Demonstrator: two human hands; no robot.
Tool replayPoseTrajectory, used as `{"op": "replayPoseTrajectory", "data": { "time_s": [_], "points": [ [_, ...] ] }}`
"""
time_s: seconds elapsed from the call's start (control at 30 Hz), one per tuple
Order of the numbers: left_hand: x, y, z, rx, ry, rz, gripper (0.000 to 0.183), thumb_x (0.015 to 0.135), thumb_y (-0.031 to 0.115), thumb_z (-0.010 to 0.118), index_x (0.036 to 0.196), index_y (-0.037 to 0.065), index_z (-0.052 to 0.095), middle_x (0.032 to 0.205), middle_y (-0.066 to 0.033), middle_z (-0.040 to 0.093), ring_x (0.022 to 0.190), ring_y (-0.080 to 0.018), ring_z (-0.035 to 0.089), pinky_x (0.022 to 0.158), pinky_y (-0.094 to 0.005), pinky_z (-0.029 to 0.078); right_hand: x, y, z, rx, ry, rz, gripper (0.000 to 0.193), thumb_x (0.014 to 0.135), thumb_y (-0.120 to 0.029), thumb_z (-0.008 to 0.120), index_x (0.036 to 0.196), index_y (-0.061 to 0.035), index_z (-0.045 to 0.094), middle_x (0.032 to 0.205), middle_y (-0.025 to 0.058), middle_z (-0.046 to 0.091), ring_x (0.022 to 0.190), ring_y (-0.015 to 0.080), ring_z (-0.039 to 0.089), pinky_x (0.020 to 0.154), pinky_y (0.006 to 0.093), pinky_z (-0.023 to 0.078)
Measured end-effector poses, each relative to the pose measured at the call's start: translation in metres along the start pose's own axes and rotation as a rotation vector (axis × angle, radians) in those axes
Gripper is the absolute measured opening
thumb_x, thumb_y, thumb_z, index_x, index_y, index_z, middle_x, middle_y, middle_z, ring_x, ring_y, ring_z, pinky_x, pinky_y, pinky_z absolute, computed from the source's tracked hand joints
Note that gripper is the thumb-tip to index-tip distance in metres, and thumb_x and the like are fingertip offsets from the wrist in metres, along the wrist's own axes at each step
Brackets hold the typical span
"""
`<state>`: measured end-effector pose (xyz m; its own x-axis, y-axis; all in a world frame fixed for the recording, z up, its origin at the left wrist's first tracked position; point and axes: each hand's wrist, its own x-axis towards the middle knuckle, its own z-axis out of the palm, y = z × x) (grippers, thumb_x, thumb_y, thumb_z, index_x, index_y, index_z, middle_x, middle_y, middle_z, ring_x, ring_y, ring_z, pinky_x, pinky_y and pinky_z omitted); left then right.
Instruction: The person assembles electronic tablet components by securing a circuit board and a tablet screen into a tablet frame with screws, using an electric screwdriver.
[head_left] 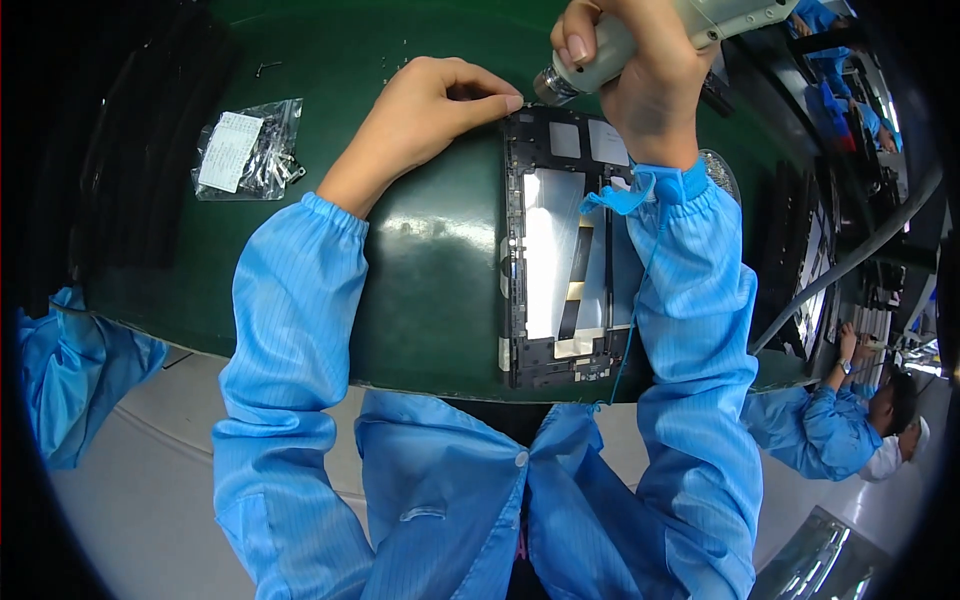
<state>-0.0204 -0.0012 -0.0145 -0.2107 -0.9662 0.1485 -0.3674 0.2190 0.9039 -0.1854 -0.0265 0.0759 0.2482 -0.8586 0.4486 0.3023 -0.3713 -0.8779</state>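
An open tablet housing (555, 255), with a black frame and silvery plates inside, lies lengthwise in front of me on the green tabletop. My right hand (650, 90) is wrapped round a pale grey electric screwdriver (610, 50) above the housing's far end. The metal nose of the driver points left, toward the far left corner of the housing. At that same corner my left hand (435, 105) pinches thumb and forefinger together; anything between the tips is too small to make out. My right hand and sleeve cover part of the housing's right side.
On the left lies a clear plastic bag (245, 150) of small dark parts with a white label. A tiny screw-like piece (267, 69) sits beyond it. A dish of small metal bits (720, 172) is behind my right wrist. A grey cable (850, 262) crosses at right, near co-workers (835, 425).
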Motion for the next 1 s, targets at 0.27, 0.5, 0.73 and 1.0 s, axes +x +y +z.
{"op": "replayPoseTrajectory", "data": {
  "time_s": [0.27,0.5,0.73,1.0],
  "points": [
    [0.001,-0.008,-0.003,-0.067,-0.001,0.07,0.026,0.087,0.022,0.071,0.102,0.001,0.075,0.087,-0.0091,0.073,0.079,-0.0135,0.065,0.075,-0.0266,0.051,-0.005,0.014,0.005,0.013,0.022,0.032,0.026,0.086,-0.005,0.053,0.109,0.0063,0.056,0.092,0.0177,0.067,0.051,0.0123,0.052,0.049,0.0266,0.047],
    [0.001,-0.011,-0.004,-0.085,-0.044,0.07,0.026,0.089,0.02,0.07,0.105,-0.001,0.073,0.09,-0.0084,0.072,0.082,-0.0128,0.063,0.078,-0.0264,0.05,-0.005,0.022,0.006,0.016,0.011,0.039,0.026,0.086,-0.009,0.053,0.108,0.0047,0.055,0.093,0.0172,0.066,0.049,0.0112,0.048,0.047,0.0256,0.044],
    [-0.004,0.007,-0.011,-0.243,-0.041,0.036,0.017,0.088,0.009,0.067,0.095,-0.006,0.071,0.081,-0.0094,0.071,0.069,-0.0136,0.063,0.065,-0.0269,0.05,-0.005,0.024,0.009,-0.01,0.01,0.01,0.022,0.086,-0.012,0.052,0.102,0.0028,0.056,0.092,0.0164,0.065,0.048,0.0107,0.047,0.046,0.0251,0.043],
    [-0.002,0.001,-0.008,-0.272,-0.044,0.054,0.019,0.088,0.012,0.067,0.098,-0.004,0.069,0.082,-0.0071,0.069,0.074,-0.0109,0.059,0.068,-0.0263,0.049,-0.005,0.022,0.004,0.014,0.01,-0.017,0.022,0.087,-0.012,0.052,0.102,0.0029,0.056,0.092,0.0174,0.064,0.048,0.0106,0.047,0.045,0.0248,0.044]
  ]
}}
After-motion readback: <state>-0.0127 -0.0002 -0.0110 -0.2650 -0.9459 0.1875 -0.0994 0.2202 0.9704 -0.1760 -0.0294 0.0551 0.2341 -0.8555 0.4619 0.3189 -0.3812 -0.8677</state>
